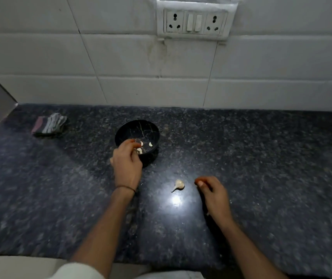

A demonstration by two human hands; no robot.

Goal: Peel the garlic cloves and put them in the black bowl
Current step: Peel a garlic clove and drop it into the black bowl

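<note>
Over the black bowl [141, 122], left hand [127, 160] seemingly pinches a clove [141, 143]; right hand [214, 195] slack.

Glossy speckled stone counter [261, 178], marbled black bowl [151, 127], striped cloth [49, 124].

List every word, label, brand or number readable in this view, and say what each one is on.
No readable text anywhere in this view.
Socket plate: no lettering or brand visible on its sockets or switches.
Black bowl: only pale vein-like lines, no print.
Cloth: stripes, no label showing.
</note>
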